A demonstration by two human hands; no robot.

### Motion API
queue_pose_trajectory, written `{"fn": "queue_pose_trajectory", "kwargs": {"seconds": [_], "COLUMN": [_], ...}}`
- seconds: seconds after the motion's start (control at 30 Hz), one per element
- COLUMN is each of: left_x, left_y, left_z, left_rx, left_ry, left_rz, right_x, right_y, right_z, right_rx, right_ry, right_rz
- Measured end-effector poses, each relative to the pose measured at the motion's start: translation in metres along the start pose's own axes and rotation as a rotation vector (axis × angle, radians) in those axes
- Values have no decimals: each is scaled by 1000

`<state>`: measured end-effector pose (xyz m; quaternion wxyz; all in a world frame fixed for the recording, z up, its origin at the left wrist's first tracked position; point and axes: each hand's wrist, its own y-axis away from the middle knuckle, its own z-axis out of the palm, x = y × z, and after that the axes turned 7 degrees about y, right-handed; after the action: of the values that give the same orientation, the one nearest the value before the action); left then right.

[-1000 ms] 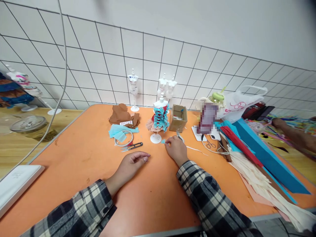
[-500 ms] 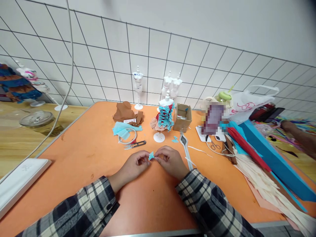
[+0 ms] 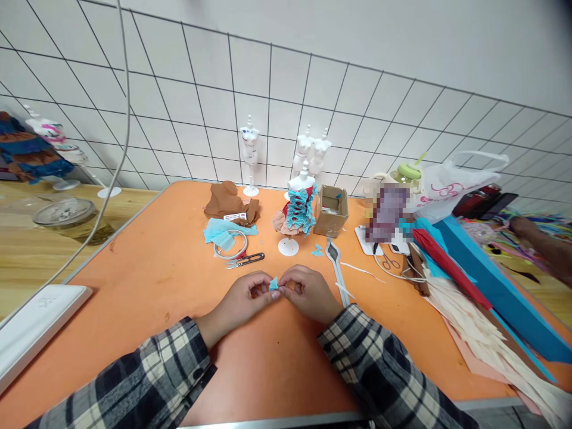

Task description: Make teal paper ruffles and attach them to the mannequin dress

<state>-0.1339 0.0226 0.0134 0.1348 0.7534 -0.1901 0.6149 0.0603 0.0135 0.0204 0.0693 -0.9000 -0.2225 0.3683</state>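
A small light-blue piece of crepe paper (image 3: 273, 284) is pinched between my two hands above the orange table (image 3: 147, 286). My left hand (image 3: 245, 298) grips its left side, thumb stretched across the lower edge. On its right side my right hand (image 3: 308, 292) holds it between thumb and curled fingers; the fingertips of both hands nearly meet. Beyond them stands a miniature dress form (image 3: 300, 208) in a red, blue and peach ruffled dress. Small blue paper scraps (image 3: 317, 251) lie at its foot. Thread snips (image 3: 245, 260) rest just past my left hand.
A white ring-shaped coil (image 3: 230, 245) lies by blue paper (image 3: 214, 231) and brown paper (image 3: 226, 199). A cardboard box (image 3: 331, 211) stands right of the dress form. Scissors (image 3: 390, 262) and cream paper strips (image 3: 473, 333) lie at right, a white case (image 3: 42, 328) at left.
My left thumb has moved right along the blue paper's lower edge, toward my right fingertips. Both hands otherwise keep their places, and the paper stays held between them.
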Motion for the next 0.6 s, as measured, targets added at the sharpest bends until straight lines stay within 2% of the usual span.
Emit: {"fn": "queue_pose_trajectory", "kwargs": {"seconds": [0.17,0.3,0.6], "left_x": [-1,-2,-2], "left_y": [-1,-2,-1], "left_z": [-1,-2,-2], "left_rx": [22,34,-15], "left_ry": [14,-37,-141], "left_rz": [52,130,172], "right_x": [-1,1,2], "right_y": [2,2,0], "right_z": [2,3,6], "right_rx": [43,44,33], "right_ry": [-2,-51,-67], "right_rz": [73,70,143]}}
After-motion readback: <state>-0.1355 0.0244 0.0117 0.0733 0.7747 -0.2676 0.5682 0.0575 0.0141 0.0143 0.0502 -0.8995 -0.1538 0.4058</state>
